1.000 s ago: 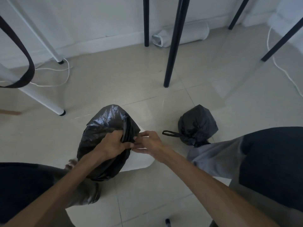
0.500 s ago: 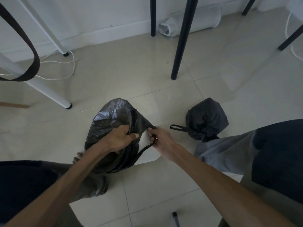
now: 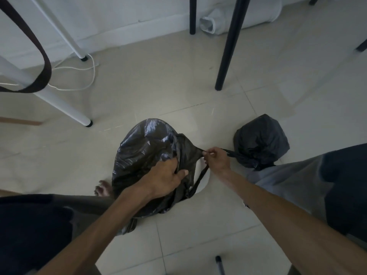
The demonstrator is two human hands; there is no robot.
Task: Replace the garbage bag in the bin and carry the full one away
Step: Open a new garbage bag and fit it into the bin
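A black garbage bag [image 3: 143, 151] covers a white bin, whose rim [image 3: 203, 180] shows only at the right. My left hand [image 3: 168, 178] grips the bag's gathered plastic near its top. My right hand [image 3: 215, 158] pinches the bag's drawstring strap and holds it stretched out to the right. A second black bag [image 3: 261, 140], tied shut and full, sits on the floor to the right, just beyond my right hand.
Black table legs [image 3: 228, 46] stand behind the bags, white legs [image 3: 65, 108] at the left with a white cable [image 3: 87, 76] on the tiles. A white bin lies on its side [image 3: 238, 14] by the wall. My bare foot [image 3: 103, 188] is beside the bag.
My right hand has drawn the strap out to the right, away from my left hand, stretching the bag's mouth. The view has shifted slightly forward.
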